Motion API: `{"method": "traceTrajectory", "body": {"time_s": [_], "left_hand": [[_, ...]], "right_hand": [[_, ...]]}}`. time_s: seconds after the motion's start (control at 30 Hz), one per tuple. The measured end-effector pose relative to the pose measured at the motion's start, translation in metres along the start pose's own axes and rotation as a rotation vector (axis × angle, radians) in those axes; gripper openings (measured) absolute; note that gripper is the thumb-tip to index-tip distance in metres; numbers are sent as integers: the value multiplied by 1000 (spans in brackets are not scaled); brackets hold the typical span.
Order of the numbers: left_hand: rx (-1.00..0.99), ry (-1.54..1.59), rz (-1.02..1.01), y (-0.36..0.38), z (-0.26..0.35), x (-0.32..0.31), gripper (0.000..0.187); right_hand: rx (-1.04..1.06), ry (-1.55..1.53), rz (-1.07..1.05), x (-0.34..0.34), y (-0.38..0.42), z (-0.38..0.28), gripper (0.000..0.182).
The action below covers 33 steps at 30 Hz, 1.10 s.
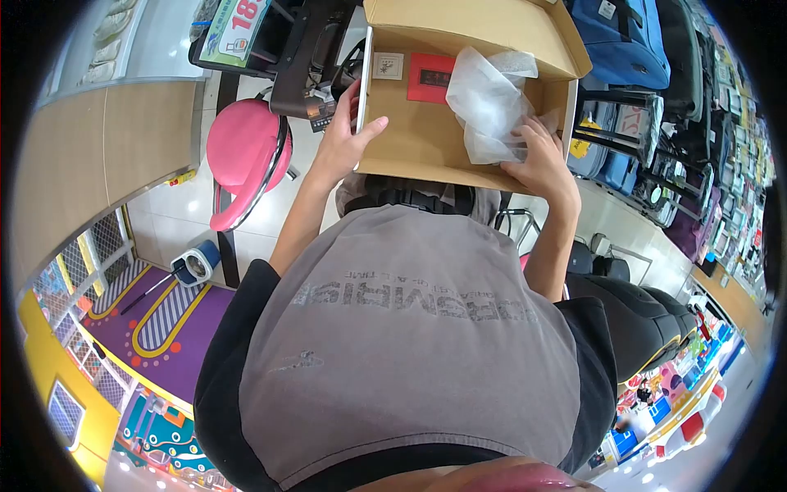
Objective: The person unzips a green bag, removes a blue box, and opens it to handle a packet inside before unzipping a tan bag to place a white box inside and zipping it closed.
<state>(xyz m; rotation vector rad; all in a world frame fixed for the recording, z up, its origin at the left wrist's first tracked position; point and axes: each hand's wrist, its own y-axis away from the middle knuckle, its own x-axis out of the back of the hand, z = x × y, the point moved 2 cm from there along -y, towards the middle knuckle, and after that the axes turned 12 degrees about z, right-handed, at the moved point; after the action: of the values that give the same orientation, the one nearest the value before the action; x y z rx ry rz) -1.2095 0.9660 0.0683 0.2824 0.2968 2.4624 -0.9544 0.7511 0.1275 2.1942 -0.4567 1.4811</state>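
Observation:
An open brown cardboard box is at the top middle, its lid folded back at the far side. My left hand grips the box's left wall, thumb over the inside and fingers outside. In the right part of the box lies a crumpled, translucent white packing wrap; what it may contain is hidden. My right hand reaches over the near right corner, its fingers closed on the edge of the wrap. A red card with a dark label and a small white square card lie at the box's far side.
A pink chair stands left of the box. A sign with red digits is on a dark stand at upper left. Blue bags and black racks are close on the right. A small white-and-blue bin stands at lower left.

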Motion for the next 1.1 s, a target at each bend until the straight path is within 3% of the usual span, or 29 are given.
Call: {"method": "traceTrajectory", "body": {"time_s": [0.03, 0.07, 0.37, 0.4, 0.5, 0.53, 0.63, 0.73, 0.8, 0.83, 0.9, 0.97, 1.07, 1.1], "left_hand": [[-5, 2, 15, 1, 2, 0, 85], [-8, 3, 26, 3, 4, -1, 83], [14, -43, 6, 6, 6, -7, 78], [18, -39, 6, 6, 7, -7, 78], [7, -35, 8, 7, -4, -4, 76], [15, -30, 17, 7, -10, -3, 75], [45, -3, 34, 9, -18, -1, 75], [65, 36, 41, 10, -14, -5, 75], [63, 61, 45, 11, -11, -7, 71], [60, 52, 53, 11, -11, -8, 71], [53, 32, 68, 10, -10, -9, 71], [73, 19, 31, 10, -8, -10, 70], [46, -32, -24, 7, -14, -9, 70], [26, -52, -38, 6, -15, -10, 70]], "right_hand": [[10, 6, 31, 0, 3, -3, 66], [0, 54, -10, 8, 6, -13, 81], [249, -59, 443, 9, -36, -90, 82], [248, 56, 438, -1, -40, -92, 80], [83, 14, 93, -41, -46, -67, 74], [155, 62, -33, -58, -46, -52, 67], [254, -127, 39, -51, -38, -47, 54], [85, -427, 405, -6, -57, -31, 40], [-110, -558, 868, 28, -64, -23, 27], [-215, -610, 970, 37, -68, -3, 23], [-296, -459, 1200, 45, -85, 36, 40], [-373, -182, 1057, 31, -116, 94, 48], [-442, -1154, 739, -13, -138, 122, 51], [-563, -1108, 648, -19, -138, 120, 43]]}}
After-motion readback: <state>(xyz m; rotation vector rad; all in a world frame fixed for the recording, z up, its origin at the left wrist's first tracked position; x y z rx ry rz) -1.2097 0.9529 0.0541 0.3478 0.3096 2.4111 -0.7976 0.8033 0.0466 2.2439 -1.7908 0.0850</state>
